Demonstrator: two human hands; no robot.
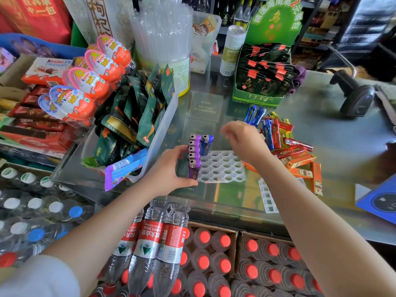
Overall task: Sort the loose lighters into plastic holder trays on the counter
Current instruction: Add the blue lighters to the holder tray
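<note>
Your hands worked over a lighter tray on a glass shop counter.

Your left hand (pixel 171 168) curled around the near left edge of the clear plastic tray (pixel 222 168), thumb along its front, steadying it beside a row of purple lighters (pixel 194 156) that stood upright in the tray's left column. One blue lighter (pixel 206 144) stood in the next column, at the far end, just beyond your left fingertips. Your right hand (pixel 244 139) hovered above the tray's far right corner, fingers loosely bent; whether it held anything you could not tell from here. Just right of that hand lay the loose pile of lighters (pixel 282 142), red, blue and yellow. A second tray (pixel 267 198) sat under your right forearm.
</note>
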